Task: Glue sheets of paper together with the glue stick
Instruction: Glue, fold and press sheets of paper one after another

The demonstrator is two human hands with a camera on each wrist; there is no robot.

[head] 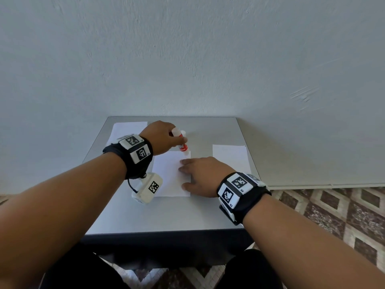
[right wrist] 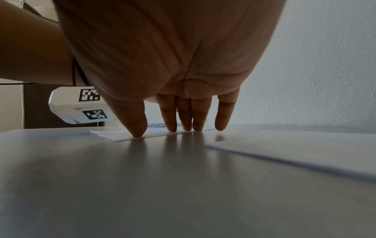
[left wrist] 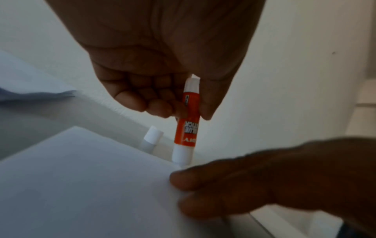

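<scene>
My left hand [head: 177, 138] pinches a red and white glue stick [head: 183, 145] between thumb and fingers, uncapped end down. Its tip [left wrist: 183, 164] touches the far right corner of the white sheet [head: 168, 174] in the middle of the grey table [head: 145, 217]. My right hand [head: 187, 174] lies flat on that sheet's right edge. Its straight fingertips [right wrist: 138, 133] press the paper [right wrist: 122, 136] down. The white cap [left wrist: 153, 137] stands on the table just behind the sheet [left wrist: 81, 177].
More white paper lies at the back left [head: 129, 129], and a small stack lies at the right [head: 229, 158], also seen as the stack [right wrist: 305, 154] beside my right hand. The table stands against a plain wall [head: 187, 59]. Patterned floor tiles [head: 333, 209] show to the right.
</scene>
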